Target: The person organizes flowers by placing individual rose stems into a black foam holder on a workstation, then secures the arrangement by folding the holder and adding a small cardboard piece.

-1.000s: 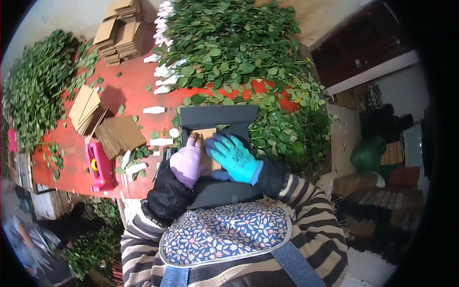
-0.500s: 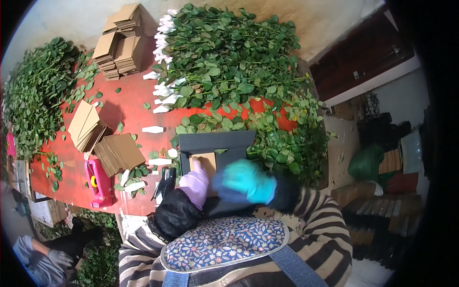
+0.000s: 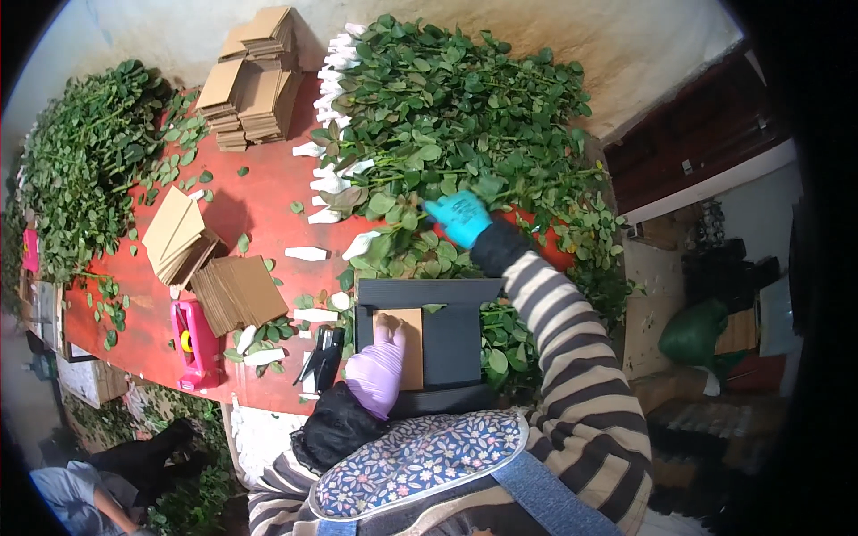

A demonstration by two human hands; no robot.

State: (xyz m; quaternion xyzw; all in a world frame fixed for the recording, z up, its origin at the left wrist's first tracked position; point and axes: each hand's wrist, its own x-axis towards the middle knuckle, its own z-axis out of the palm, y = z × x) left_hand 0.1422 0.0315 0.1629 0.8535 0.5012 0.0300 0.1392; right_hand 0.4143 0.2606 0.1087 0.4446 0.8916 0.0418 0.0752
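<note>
My left hand (image 3: 374,375), in a lilac glove, lies on a brown cardboard piece (image 3: 411,348), fingers stretched out toward its far edge. The card rests inside a dark grey tray (image 3: 453,344) with raised far and near edges. Farther off, my right hand (image 3: 462,221), in a teal glove, reaches into the leafy stems at the near side of a big pile of roses (image 3: 456,116). Its fingers look closed on the stem of a rose (image 3: 362,244) with a white-sleeved head; leaves partly hide the fingertips. A black stapler (image 3: 323,357) stands left of the tray.
A pink tape dispenser (image 3: 195,348) and leaning cardboard stacks (image 3: 237,290) stand on the red table (image 3: 268,192). More card stacks (image 3: 259,94) are at the back. Leafy stems (image 3: 89,161) fill the far left. Another person's sleeve (image 3: 76,491) shows lower left.
My right hand has swung from above the tray out to the roses. A white-sleeved rose now lies apart from the pile's near side. My left hand stays on the card; the view has shifted slightly.
</note>
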